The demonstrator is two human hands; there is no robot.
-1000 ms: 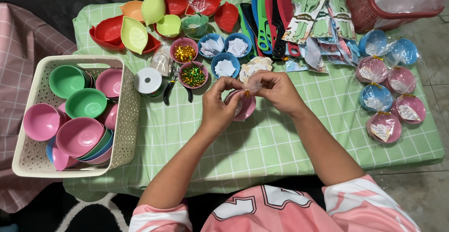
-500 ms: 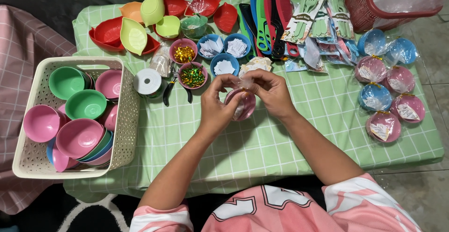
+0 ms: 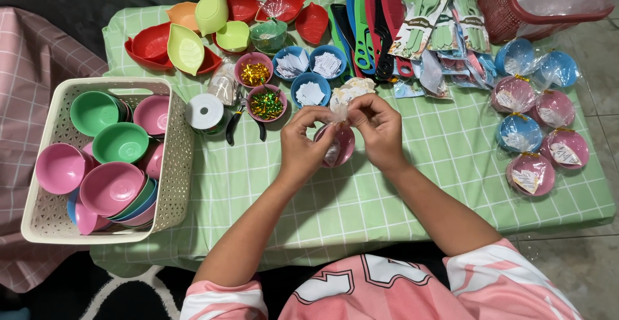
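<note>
Both hands meet at mid-table over a green checked tablecloth (image 3: 400, 191). The left hand (image 3: 302, 145) and right hand (image 3: 380, 130) hold a small pink plastic bowl wrapped in clear film (image 3: 336, 146) between them, just above the cloth. Fingertips of both hands are pinched together on the gathered top of the film, thumbs against forefingers; the bowl hangs partly hidden behind the palms. A white slip shows inside the bowl.

Just beyond the hands: two pink bowls of gold and green twist ties (image 3: 265, 103), three blue bowls of white paper slips (image 3: 311, 92), a loose heap of clear film (image 3: 353, 90). A white ribbon spool (image 3: 204, 112) and black-handled pliers (image 3: 233, 125) lie to the left of these.

Far left, a cream perforated plastic basket (image 3: 177, 159) holds stacked pink and green bowls. At the back edge: red, orange and green leaf-shaped dishes (image 3: 186, 48), a row of coloured combs (image 3: 367, 33), packets of green cutlery (image 3: 445, 23). Right side: wrapped pink and blue bowls (image 3: 530, 173) in a cluster, well apart from the hands. A red basket (image 3: 516, 10) sits at the far right corner.
</note>
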